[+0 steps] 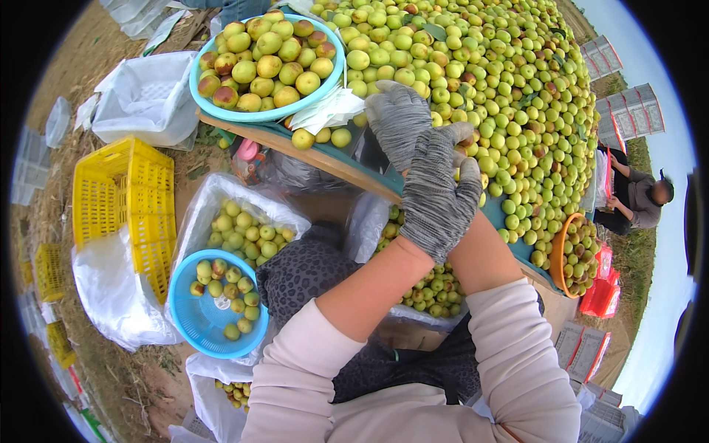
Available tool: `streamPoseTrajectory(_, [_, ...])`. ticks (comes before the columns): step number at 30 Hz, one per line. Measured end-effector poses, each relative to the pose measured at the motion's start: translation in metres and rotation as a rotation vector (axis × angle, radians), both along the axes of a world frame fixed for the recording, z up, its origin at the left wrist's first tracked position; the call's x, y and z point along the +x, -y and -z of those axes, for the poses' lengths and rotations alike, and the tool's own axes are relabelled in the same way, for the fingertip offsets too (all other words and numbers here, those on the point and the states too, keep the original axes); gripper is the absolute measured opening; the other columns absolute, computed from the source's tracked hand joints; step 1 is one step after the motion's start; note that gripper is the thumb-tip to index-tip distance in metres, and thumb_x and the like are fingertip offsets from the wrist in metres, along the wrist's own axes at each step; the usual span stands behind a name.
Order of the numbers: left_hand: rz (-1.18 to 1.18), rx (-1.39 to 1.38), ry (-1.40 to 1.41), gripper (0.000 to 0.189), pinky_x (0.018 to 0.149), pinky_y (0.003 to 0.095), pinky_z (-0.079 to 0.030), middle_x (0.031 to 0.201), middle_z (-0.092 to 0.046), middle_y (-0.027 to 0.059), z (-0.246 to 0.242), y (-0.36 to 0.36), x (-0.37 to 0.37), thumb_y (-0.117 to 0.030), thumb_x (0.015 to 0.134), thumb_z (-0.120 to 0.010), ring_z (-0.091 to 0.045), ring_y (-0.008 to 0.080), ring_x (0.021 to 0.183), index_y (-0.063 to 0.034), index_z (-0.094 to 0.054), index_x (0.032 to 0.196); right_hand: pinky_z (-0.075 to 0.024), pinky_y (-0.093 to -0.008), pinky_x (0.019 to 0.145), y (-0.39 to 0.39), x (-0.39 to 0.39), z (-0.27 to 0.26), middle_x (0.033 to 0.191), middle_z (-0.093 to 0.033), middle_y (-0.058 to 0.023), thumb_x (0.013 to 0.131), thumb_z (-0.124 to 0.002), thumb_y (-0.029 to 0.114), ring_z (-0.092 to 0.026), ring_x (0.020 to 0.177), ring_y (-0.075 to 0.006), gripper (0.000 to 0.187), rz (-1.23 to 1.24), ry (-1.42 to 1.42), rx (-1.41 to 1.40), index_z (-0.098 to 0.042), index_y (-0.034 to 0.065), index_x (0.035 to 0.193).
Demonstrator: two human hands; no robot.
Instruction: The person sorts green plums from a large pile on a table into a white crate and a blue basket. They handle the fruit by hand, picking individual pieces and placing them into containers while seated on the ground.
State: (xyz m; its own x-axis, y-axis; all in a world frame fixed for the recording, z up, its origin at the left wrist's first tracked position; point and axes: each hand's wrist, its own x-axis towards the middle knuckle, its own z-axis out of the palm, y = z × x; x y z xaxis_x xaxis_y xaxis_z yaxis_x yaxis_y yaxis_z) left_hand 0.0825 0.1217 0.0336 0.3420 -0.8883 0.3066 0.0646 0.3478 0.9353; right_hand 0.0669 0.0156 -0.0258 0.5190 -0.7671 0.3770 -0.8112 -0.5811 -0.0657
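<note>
My forearms cross above the edge of a sorting table heaped with green and brown-blotched jujubes. In front is my left hand, in a grey knit glove, its fingers reaching over fruit at the near side of the heap. Beyond it, my right hand, gloved alike, reaches left, its fingers curled near a stack of white paper slips. Whether either hand holds a jujube is hidden. A light-blue basin full of larger jujubes stands left of the right hand.
Below the table are plastic-lined crates with jujubes and a blue basket holding several. A yellow crate and a white lined crate stand left. An orange basket of fruit sits right; a person sits beyond.
</note>
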Motion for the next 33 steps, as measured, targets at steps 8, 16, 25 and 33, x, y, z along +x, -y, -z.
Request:
streamPoseTrajectory(8, [-0.223, 0.203, -0.173, 0.041, 0.095, 0.0362, -0.045, 0.12, -0.046, 0.017, 0.015, 0.019, 0.016, -0.003, 0.084, -0.061, -0.05, 0.0272, 0.11, 0.0018, -0.047, 0.122, -0.0479, -0.0224, 0.071, -0.041, -0.057, -0.029, 0.093, -0.063, -0.0052, 0.09, -0.063, 0.016, -0.055, 0.079, -0.0092, 0.019, 0.258, 1.154, 0.693, -0.057, -0.0009, 0.096])
streamPoseTrajectory(16, [-0.042, 0.399, -0.437, 0.015, 0.078, 0.0267, -0.049, 0.096, -0.062, 0.0056, 0.011, 0.023, 0.024, -0.009, 0.091, -0.061, -0.058, 0.0129, 0.085, 0.0001, -0.058, 0.103, -0.0509, -0.0259, 0.071, -0.06, -0.089, -0.04, 0.09, -0.065, -0.0065, 0.093, -0.059, 0.025, -0.061, 0.079, -0.0124, 0.031, 0.042, 1.372, 1.02, -0.058, 0.0002, 0.111])
streamPoseTrajectory(25, [-0.179, 0.158, -0.449, 0.021, 0.086, 0.0298, -0.048, 0.101, -0.059, 0.0069, 0.013, 0.027, 0.014, -0.009, 0.088, -0.062, -0.056, 0.0139, 0.092, -0.0027, -0.055, 0.106, -0.0488, -0.027, 0.075, -0.003, -0.029, 0.019, 0.091, -0.065, -0.008, 0.093, -0.058, 0.029, -0.059, 0.083, -0.0148, 0.036, 0.074, 0.8, 0.863, -0.059, 0.0, 0.115])
streamPoseTrajectory(33, [-0.246, -0.114, 0.023, 0.033, 0.089, 0.0306, -0.048, 0.114, -0.056, 0.0118, -0.004, 0.017, 0.016, -0.004, 0.091, -0.059, -0.057, 0.0186, 0.102, 0.0014, -0.048, 0.121, -0.0488, -0.028, 0.07, 0.031, 0.033, -0.029, 0.081, -0.069, -0.0029, 0.093, -0.058, 0.041, -0.062, 0.073, -0.0118, 0.042, 0.325, 0.363, 1.031, -0.065, 0.0044, 0.112])
